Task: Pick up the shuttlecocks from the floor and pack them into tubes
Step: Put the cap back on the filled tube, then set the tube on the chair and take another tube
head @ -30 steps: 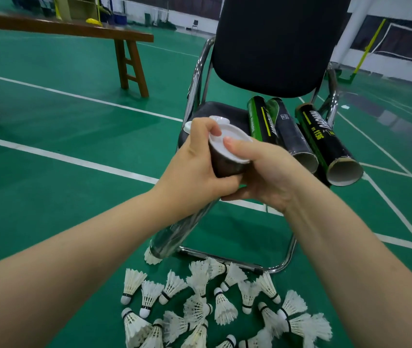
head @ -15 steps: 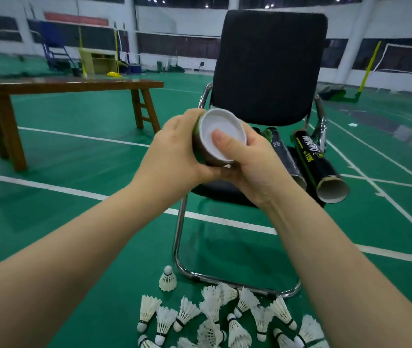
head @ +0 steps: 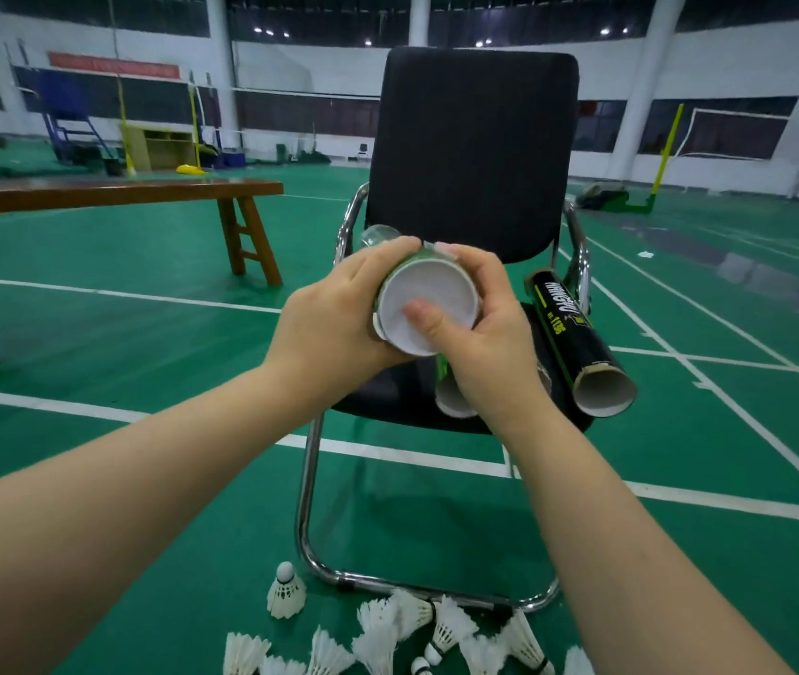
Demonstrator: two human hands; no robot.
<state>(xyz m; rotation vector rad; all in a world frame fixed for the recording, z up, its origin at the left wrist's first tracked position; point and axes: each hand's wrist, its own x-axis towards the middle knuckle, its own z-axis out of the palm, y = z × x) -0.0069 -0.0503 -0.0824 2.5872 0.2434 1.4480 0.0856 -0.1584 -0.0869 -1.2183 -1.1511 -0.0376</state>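
I hold a green shuttlecock tube (head: 416, 259) end-on in front of the chair, its white cap (head: 436, 294) facing me. My left hand (head: 339, 314) wraps round the tube's left side. My right hand (head: 485, 328) grips the right side, with its thumb pressing on the cap. A black open tube (head: 578, 343) lies on the chair seat to the right; another tube's open end (head: 453, 401) peeks out under my right hand. Several white shuttlecocks (head: 388, 635) lie on the green floor below, one standing upright (head: 285, 591) to the left.
A black chair (head: 475, 153) with a chrome frame stands straight ahead. A wooden bench (head: 110, 197) stands at the left. White court lines cross the green floor (head: 144, 343). Yellow net posts and equipment stand far back.
The tube has swung up from pointing down at the floor to end-on toward me. My right thumb now lies on the cap. The view has tilted upward.
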